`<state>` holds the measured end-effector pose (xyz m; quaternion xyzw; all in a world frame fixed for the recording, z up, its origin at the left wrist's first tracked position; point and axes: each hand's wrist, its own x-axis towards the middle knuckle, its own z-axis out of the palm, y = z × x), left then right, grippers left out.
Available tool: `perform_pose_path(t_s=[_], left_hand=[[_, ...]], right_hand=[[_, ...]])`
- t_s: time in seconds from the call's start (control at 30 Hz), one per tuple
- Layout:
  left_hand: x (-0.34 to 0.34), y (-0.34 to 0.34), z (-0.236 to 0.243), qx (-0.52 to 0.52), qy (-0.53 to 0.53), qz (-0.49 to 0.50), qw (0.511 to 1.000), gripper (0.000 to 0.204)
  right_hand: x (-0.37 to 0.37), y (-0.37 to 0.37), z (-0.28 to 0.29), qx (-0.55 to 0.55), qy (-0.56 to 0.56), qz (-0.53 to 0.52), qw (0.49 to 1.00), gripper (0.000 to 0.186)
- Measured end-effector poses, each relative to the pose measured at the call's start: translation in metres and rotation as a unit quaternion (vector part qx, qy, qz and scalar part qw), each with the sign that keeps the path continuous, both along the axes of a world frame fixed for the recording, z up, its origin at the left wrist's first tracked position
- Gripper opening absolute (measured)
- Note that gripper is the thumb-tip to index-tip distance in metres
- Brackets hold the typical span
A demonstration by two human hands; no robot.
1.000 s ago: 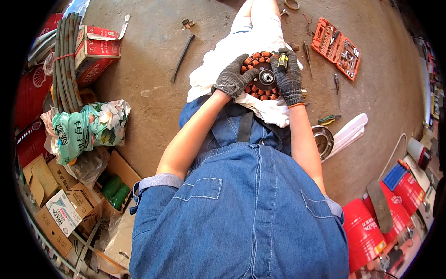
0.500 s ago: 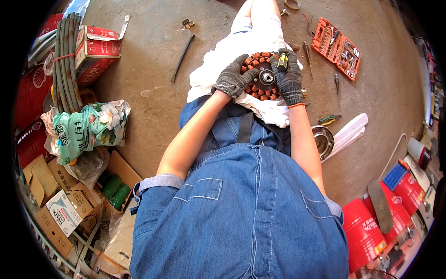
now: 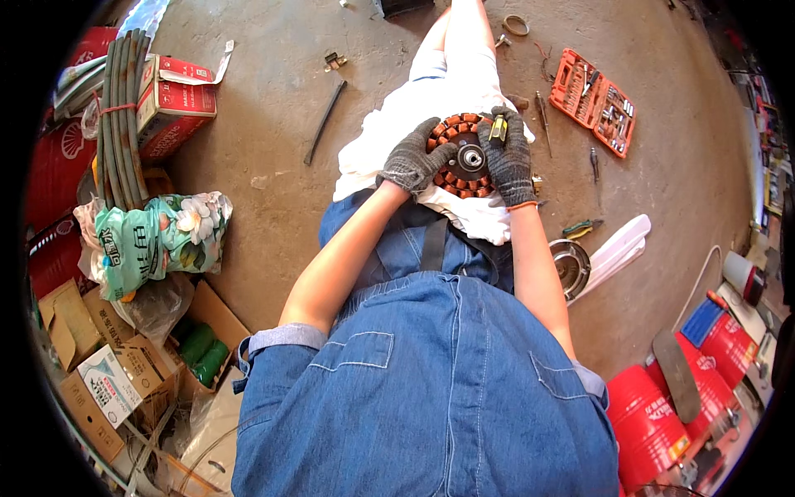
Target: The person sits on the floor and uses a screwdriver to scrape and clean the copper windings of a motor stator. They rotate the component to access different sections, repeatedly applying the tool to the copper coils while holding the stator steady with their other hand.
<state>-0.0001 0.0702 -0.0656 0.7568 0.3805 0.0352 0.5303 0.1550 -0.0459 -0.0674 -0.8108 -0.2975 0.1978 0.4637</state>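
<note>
A round motor stator with copper-wound coils around a dark centre and a metal shaft hub rests on a white cloth over my lap. My left hand, in a dark grey knit glove, is closed on its left edge, thumb lying across the dark face. On the opposite side my right hand, gloved alike, rests against the coils. Its fingers are curled round a screwdriver with a yellow-and-black handle. The tool's tip is hidden from view.
On the floor to the right lie an orange socket set case, pliers, a long thin screwdriver, and a round metal housing beside white fan blades. Cardboard boxes and a hose bundle stand left; red drums stand lower right.
The view has tilted slightly, so the floor things and stator sit lower in the picture. Both hands keep about the same hold on the stator and screwdriver.
</note>
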Motion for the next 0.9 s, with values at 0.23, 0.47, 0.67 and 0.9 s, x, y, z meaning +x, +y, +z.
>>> perform_pose_path(t_s=[0.23,0.47,0.67,0.9], left_hand=[[-0.004,0.0,-0.004,-0.133,-0.115,0.076,0.981,0.06],[-0.02,-0.004,0.017,-0.243,-0.22,0.078,0.941,0.052],[-0.023,0.001,0.029,-0.264,-0.201,0.077,0.94,0.049],[-0.02,0.002,0.034,-0.234,-0.169,0.097,0.953,0.041]], right_hand=[[-0.008,0.0,0.018,0.046,0.034,-0.006,0.998,0.037],[-0.017,-0.016,0.025,0.171,0.014,0.035,0.985,0.028],[-0.029,-0.025,0.043,0.17,0.011,0.048,0.984,0.023],[-0.033,-0.022,0.048,0.185,0.031,0.053,0.981,0.023]])
